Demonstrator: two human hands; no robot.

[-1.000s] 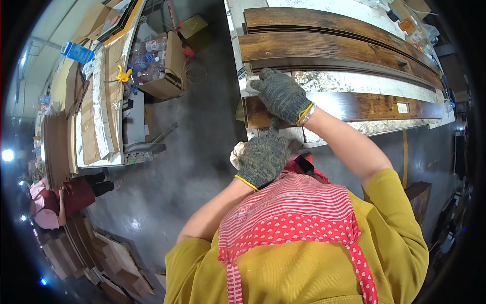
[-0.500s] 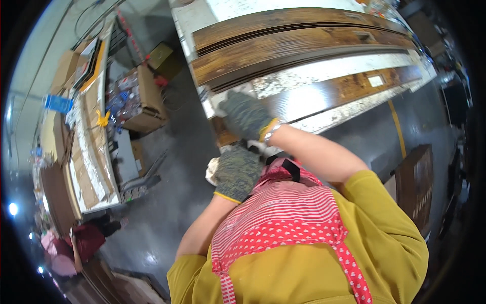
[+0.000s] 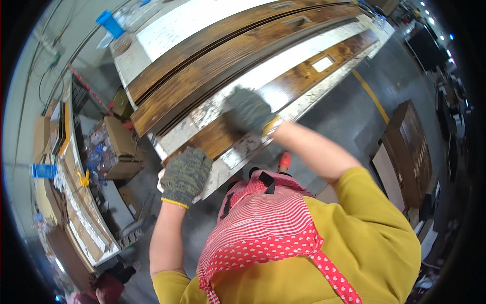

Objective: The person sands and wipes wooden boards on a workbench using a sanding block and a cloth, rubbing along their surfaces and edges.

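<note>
A brown wood-grained board [image 3: 291, 81] with a small rectangular cutout lies along the near side of the white, stained table [image 3: 304, 106]. My left hand [image 3: 186, 175], in a dark grey-green knit glove, is at the board's left end. Its fingers curl round a whitish, crumpled cloth [image 3: 161, 180], of which only an edge peeks out. Over the board's left half is my right hand [image 3: 249, 110], gloved alike. Motion smears its fingers, and anything beneath them is hidden.
Two more grained boards [image 3: 217, 66] lie side by side farther back. A blue cup [image 3: 110, 24] stands beyond the table's far left corner. To the left, a cardboard box [image 3: 121, 147] holds plastic bottles. Dark panels [image 3: 405, 152] lean at right.
My view has turned, so the table sits more to the left and slants. My left hand has moved from near my apron to the board's left end. My right hand is farther along the board.
</note>
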